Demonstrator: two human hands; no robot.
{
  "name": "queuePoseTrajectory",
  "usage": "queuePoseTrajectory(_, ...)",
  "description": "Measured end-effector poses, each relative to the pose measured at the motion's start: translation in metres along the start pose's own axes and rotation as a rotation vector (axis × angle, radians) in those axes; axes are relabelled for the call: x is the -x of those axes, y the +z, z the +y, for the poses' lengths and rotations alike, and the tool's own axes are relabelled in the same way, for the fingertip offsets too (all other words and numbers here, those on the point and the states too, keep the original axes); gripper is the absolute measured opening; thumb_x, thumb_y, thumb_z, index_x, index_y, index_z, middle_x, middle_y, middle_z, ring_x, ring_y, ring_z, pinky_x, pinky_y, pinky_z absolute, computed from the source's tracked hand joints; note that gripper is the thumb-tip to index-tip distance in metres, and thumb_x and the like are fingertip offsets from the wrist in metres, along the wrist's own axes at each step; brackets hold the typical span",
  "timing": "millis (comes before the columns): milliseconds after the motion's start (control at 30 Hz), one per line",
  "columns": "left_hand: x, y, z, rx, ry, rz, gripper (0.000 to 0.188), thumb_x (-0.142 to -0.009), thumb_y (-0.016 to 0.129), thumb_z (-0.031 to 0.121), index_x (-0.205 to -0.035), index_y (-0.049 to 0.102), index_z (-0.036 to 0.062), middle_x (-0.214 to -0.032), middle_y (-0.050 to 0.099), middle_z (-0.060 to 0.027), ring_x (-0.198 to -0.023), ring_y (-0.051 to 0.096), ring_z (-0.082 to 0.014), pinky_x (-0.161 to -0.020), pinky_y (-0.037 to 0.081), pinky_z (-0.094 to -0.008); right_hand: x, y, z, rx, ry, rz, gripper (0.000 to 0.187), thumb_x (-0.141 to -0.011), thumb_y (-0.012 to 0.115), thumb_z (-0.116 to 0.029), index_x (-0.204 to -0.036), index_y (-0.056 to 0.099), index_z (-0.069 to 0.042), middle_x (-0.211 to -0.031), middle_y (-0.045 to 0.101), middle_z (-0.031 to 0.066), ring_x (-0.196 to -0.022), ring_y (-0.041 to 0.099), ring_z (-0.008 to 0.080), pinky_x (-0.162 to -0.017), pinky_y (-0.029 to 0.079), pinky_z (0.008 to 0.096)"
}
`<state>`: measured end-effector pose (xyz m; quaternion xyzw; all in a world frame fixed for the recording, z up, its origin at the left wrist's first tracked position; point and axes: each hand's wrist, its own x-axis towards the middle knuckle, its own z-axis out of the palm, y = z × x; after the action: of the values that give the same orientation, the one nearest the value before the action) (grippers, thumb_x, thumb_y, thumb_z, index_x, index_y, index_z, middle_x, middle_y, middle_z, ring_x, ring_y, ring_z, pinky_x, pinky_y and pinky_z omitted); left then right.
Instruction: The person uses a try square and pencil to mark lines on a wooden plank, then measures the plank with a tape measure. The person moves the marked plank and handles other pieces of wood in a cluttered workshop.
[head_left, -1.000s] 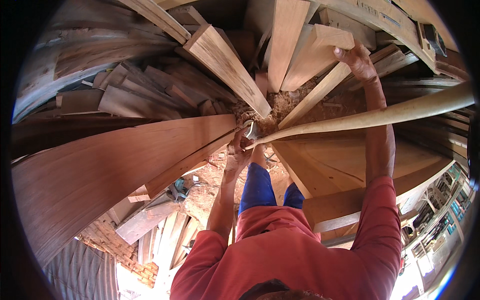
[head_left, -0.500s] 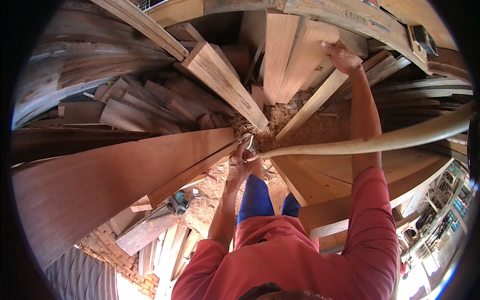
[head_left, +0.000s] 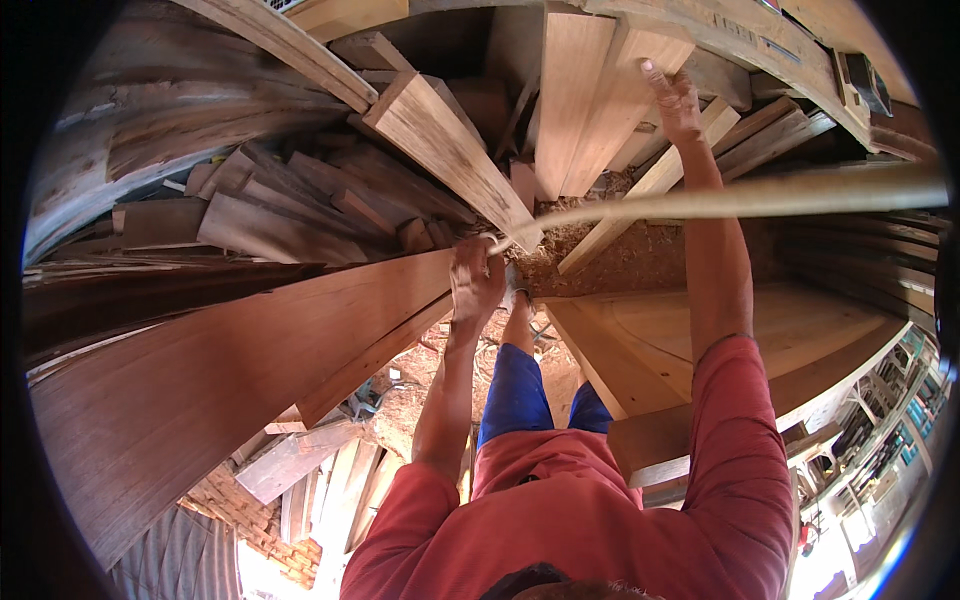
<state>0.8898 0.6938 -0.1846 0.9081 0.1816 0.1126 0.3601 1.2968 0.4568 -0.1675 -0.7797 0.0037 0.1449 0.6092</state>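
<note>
My left hand [head_left: 476, 285] is closed around one end of a long, pale, hose-like length [head_left: 720, 204]. The thing arches rightward, passes over my right forearm and leaves the picture at the right edge; its exact kind is unclear. Farther off, my right hand [head_left: 680, 108] is at the right edge of a thick, light wooden plank [head_left: 625, 100]. Its thumb lies along the plank's face, and the other fingers are partly hidden. A second plank [head_left: 572, 100] leans alongside on the left.
A wide reddish board [head_left: 230, 345] slants in from the left. A panelled wooden door [head_left: 790, 325] lies at the right. More timber [head_left: 455, 150] leans at the back, over wood shavings [head_left: 590, 215]. Dark offcuts [head_left: 280, 225] are piled at far left.
My left hand has risen slightly away from me, and the hose-like length has swung farther up. My right hand stays at the plank, its thumb now more stretched. The view has shifted a little.
</note>
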Motion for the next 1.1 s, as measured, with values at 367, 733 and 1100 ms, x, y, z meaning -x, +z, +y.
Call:
queuePoseTrajectory(367, -0.093, 0.084, 0.004, 0.407, -0.919, 0.172, 0.092, -0.098, 0.055, 0.082, -0.121, 0.049, -0.0068, -0.1, 0.065, -0.0309, -0.105, 0.068, -0.0489, -0.097, 0.052, -0.0558, 0.053, -0.014, -0.017, 0.033, -0.122, -0.05, 0.087, -0.092, 0.07, -0.08, -0.129, 0.067, -0.001, -0.116, 0.065, 0.0059, -0.11, 0.057, 0.0198, -0.099, 0.047, 0.0398)
queuePoseTrajectory(733, -0.219, 0.108, 0.072, 0.325, -0.246, -0.252, 0.107, -0.099, 0.08, 0.04, -0.17, 0.016, -0.0071, -0.169, 0.036, -0.033, -0.154, 0.045, -0.0422, -0.124, 0.044, -0.0482, 0.038, -0.029, 0.013, 0.037, -0.064, -0.114, 0.107, -0.08, 0.078, -0.086, -0.145, 0.064, -0.002, -0.125, 0.072, 0.0087, -0.122, 0.066, 0.0255, -0.104, 0.056, 0.0458)
queuePoseTrajectory(1100, -0.319, 0.13, 0.068, 0.347, -0.227, -0.185, 0.083, -0.094, 0.086, 0.038, -0.149, 0.049, -0.0122, -0.145, 0.063, -0.0295, -0.133, 0.065, -0.0379, -0.112, 0.052, -0.0432, 0.008, -0.06, 0.038, 0.139, 0.008, -0.104, 0.108, -0.071, 0.079, -0.092, -0.137, 0.066, -0.008, -0.12, 0.066, 0.0059, -0.117, 0.061, 0.0234, -0.108, 0.05, 0.0481)
